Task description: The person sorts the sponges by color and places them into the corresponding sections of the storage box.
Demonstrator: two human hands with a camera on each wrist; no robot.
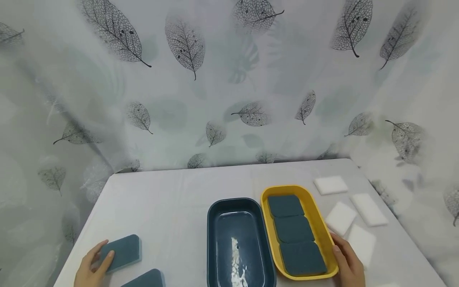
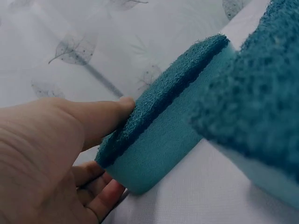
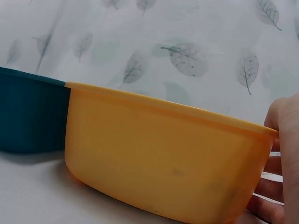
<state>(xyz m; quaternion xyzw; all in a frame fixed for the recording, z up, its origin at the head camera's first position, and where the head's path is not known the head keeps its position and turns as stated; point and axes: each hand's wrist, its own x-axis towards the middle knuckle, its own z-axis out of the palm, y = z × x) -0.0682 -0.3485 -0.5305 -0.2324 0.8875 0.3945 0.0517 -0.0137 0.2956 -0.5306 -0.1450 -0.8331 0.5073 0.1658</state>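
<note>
Your left hand (image 1: 94,266) pinches a sponge (image 1: 123,252) between thumb and fingers at the left of the bench (image 1: 165,207), with a second sponge (image 1: 148,280) near it, nearer you. Your right hand (image 1: 348,264) rests its loose, unclenched fingers against the outer right side of the yellow tray (image 1: 316,221), where three sponges (image 1: 294,229) lie in a row; the blue tray (image 1: 223,247) stands just left of that, and white blocks (image 1: 368,209) lie to the right
</note>
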